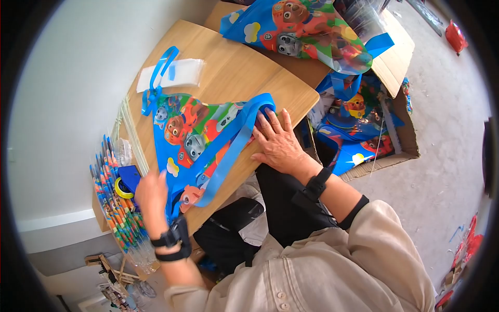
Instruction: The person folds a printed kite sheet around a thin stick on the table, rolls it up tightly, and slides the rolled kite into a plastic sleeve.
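A child's apron (193, 143) printed with cartoon dogs lies on the wooden table, its blue straps (228, 169) laid across the print and looped near the top right corner. My right hand (281, 144) rests flat beside that loop, fingers spread, the fingertips touching the strap and apron edge. At the apron's left lower edge is my left hand (151, 195), slightly blurred. Its fingers are mostly hidden, so I cannot make out whether they grip the edge. Another blue strap (156, 86) trails from the apron's upper left corner.
Clear plastic bags (179, 74) lie stacked on the wooden table (228, 67). Another printed apron (306, 36) is draped at the back over cardboard. An open carton (408, 140) holds more aprons. Bundled colourful sticks (117, 203) and yellow tape (123, 188) are at the left.
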`<state>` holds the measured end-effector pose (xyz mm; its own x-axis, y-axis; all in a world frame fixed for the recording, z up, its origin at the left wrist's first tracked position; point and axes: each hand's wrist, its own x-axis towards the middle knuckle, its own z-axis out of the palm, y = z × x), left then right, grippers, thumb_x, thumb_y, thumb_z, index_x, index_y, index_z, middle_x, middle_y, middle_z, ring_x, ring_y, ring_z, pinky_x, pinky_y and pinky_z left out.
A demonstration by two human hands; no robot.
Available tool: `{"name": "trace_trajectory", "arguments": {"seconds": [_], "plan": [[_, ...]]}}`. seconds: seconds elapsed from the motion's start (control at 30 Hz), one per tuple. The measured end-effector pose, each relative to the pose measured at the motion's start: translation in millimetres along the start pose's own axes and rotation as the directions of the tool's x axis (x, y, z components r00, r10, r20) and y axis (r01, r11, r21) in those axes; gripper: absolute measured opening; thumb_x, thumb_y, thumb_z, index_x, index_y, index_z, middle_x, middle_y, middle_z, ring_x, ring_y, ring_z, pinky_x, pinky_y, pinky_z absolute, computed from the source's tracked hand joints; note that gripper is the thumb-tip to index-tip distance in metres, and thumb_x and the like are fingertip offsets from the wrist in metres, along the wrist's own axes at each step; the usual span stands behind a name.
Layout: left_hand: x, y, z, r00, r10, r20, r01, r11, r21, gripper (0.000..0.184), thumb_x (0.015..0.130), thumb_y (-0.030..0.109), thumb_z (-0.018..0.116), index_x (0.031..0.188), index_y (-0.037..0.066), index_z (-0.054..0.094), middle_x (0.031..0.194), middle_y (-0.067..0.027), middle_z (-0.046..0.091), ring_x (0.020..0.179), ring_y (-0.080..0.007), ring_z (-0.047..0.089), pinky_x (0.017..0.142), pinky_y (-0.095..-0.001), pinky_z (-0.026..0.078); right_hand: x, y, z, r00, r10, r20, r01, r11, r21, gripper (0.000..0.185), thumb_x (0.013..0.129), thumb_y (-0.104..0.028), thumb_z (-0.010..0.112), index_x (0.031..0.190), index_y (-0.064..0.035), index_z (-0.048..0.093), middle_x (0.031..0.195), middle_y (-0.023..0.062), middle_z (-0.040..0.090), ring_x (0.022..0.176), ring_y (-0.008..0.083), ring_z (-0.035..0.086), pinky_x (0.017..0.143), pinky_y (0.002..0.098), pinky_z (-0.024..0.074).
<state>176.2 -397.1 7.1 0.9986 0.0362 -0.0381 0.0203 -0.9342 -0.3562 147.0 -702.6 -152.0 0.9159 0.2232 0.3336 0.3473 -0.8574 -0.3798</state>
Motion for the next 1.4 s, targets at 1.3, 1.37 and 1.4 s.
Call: {"name": "trace_trajectory", "arguments": {"seconds": [1.3, 1.37, 1.4], "plan": [[6, 85, 62, 0.715, 0.573, 0.4, 0.47, 0.03, -0.882, 0.033, 0.078, 0.013, 0.073, 0.106, -0.003, 0.064, 0.081, -0.0015, 0.064, 0.065, -0.0088, 0.059, 0.061, -0.0243, 0.05, 0, -5, 1, 0.998, 0.058, 0.01, -0.058, 0.996, -0.071, 0.076, 0.083, -0.058, 0.057, 0.134, -0.0028, 0.048, 0.145, 0.024, 0.034, 0.139, 0.0426, 0.025, 0.112, 0.065, 0.0079], [10, 77, 74, 0.756, 0.505, 0.416, 0.452, 0.056, -0.89, 0.018, 0.08, 0.009, 0.07, 0.094, -0.002, 0.067, 0.084, -0.0019, 0.065, 0.07, -0.0085, 0.059, 0.067, -0.0267, 0.05, -1, -7, -2, 0.998, 0.057, 0.009, -0.056, 0.997, -0.058, 0.071, 0.083, -0.053, 0.06, 0.132, -0.0024, 0.049, 0.142, 0.0231, 0.038, 0.137, 0.0403, 0.029, 0.112, 0.0619, 0.0117], [13, 75, 76, 0.771, 0.478, 0.42, 0.409, 0.134, -0.903, 0.018, 0.08, 0.009, 0.07, 0.093, -0.002, 0.068, 0.083, -0.0016, 0.064, 0.069, -0.0087, 0.059, 0.066, -0.0264, 0.049, -1, -7, -3, 0.998, 0.055, 0.006, -0.055, 0.998, -0.044, 0.067, 0.082, -0.047, 0.062, 0.13, -0.0021, 0.05, 0.139, 0.0221, 0.041, 0.135, 0.038, 0.032, 0.113, 0.0589, 0.0155]]}}
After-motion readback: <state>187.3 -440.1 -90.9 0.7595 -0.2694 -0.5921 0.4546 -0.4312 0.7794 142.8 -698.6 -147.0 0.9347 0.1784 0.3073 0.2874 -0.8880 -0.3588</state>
